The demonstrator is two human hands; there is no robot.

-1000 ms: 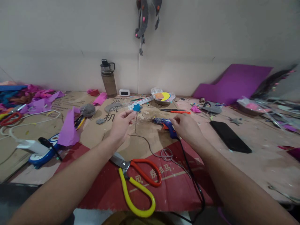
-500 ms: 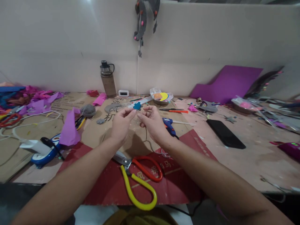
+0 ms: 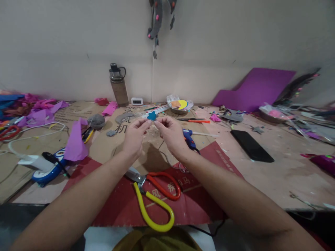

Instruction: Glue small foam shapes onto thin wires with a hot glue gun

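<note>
Above the cardboard, a small blue star-shaped cutout [image 3: 151,115] is held between my two hands. My left hand [image 3: 135,136] pinches its lower left side between thumb and fingers. My right hand [image 3: 169,134] is closed with its thumb and fingertips at the right edge of the same cutout. Below my hands lie large scissors [image 3: 154,195] with one red and one yellow handle, their blades partly behind my left forearm. A blue glue gun [image 3: 188,137] rests just right of my right hand. A thin grey cord [image 3: 165,155] runs down beneath my right hand.
A water bottle [image 3: 119,87] and a small white clock [image 3: 136,101] stand along the wall. A bowl [image 3: 180,111] sits behind my hands. At left are a grey yarn ball [image 3: 96,121] and purple felt [image 3: 75,143]; at right, a black phone [image 3: 251,146] and a purple sheet [image 3: 258,90].
The view has tilted slightly, so the surroundings sit a little higher in the picture. My right fingers have drawn up closer to the blue star's edge, while my left hand keeps its pinch.
</note>
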